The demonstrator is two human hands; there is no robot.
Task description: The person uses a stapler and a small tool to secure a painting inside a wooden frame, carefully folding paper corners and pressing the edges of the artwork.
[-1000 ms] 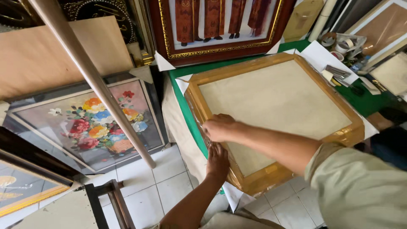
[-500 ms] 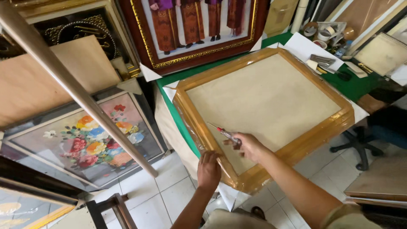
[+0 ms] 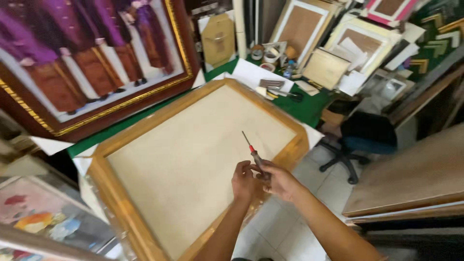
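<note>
A large wooden picture frame (image 3: 111,193) lies face down on a green-topped table, its beige backing board (image 3: 193,159) facing up. My right hand (image 3: 280,181) grips a screwdriver (image 3: 252,149) with a thin shaft and a red band, its tip pointing up and away over the board. My left hand (image 3: 243,181) is beside it at the frame's near edge, fingers curled and touching the screwdriver's handle.
A big framed picture (image 3: 87,63) of people in purple and brown clothing leans at the back left. Stacked frames, tape rolls and paper (image 3: 338,53) crowd the far table end. A dark office chair (image 3: 360,137) stands right. A flower painting (image 3: 38,217) sits lower left.
The view has swung to the right and closer. My right hand lifted off the frame with the screwdriver, and my left hand came up to meet it at the near edge.
</note>
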